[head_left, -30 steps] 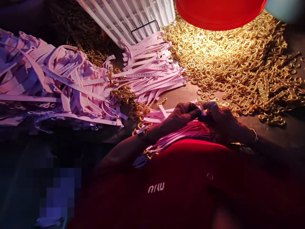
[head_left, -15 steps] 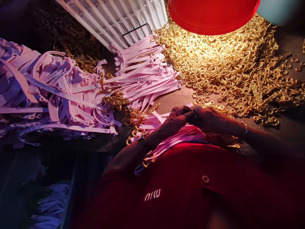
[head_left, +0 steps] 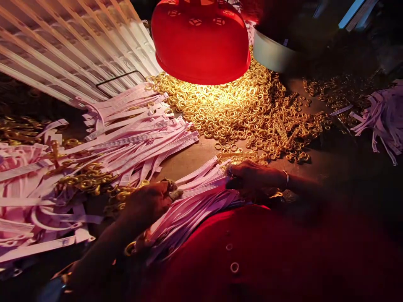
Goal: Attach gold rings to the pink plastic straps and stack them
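My left hand [head_left: 154,199] is closed, its wrapped fingertips pinching a pink strap over a bundle of pink straps [head_left: 192,214]. Near the other end of this bundle, my right hand [head_left: 252,176] has its fingers bent down on the strap ends; shadow hides part of them. The strap seems to run between both hands. Gold rings hang at the bundle's left end, below my left wrist. Beyond my hands lies a large heap of gold rings [head_left: 233,113], lit from above. A fanned row of pink straps [head_left: 135,130] lies to the left of it.
A red lamp [head_left: 201,46] hangs low over the rings. Behind the fanned straps stands a white ribbed panel [head_left: 103,46]. A tangled pile of pink straps [head_left: 19,201] lies at left, another strap pile [head_left: 384,117] at right. A pale round container [head_left: 272,50] is behind the heap.
My hands were together over the straps; now they are apart, the left one drawn toward the lower left. The view has shifted right, bringing the lamp and the right-hand strap pile into sight.
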The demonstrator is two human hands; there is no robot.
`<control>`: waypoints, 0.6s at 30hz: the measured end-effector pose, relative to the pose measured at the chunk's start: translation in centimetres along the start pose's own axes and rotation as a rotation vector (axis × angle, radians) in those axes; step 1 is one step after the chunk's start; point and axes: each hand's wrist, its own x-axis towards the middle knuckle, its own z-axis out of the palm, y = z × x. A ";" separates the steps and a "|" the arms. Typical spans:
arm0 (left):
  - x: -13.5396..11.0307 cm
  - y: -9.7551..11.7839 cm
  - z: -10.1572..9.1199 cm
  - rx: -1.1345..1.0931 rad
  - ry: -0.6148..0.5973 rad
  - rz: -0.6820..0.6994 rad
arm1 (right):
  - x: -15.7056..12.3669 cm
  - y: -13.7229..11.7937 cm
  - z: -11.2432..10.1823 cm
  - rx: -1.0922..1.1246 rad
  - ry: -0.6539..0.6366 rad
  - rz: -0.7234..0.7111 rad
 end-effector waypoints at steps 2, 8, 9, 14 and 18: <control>-0.2 -0.4 2.1 0.123 0.014 -0.001 | -0.4 1.6 -0.5 0.041 0.098 0.092; 0.2 0.2 2.2 -0.237 -0.036 0.080 | -2.4 9.9 -7.7 -0.091 0.724 0.462; 0.9 0.3 1.6 -0.274 -0.010 0.073 | -2.8 11.8 -9.0 -0.162 0.814 0.566; 8.1 -0.6 -1.1 -0.363 0.351 0.117 | -3.8 20.1 -12.9 -0.224 0.831 0.963; 15.1 -2.0 -3.0 -0.164 0.604 0.031 | -3.8 22.0 -13.4 -0.216 0.726 1.047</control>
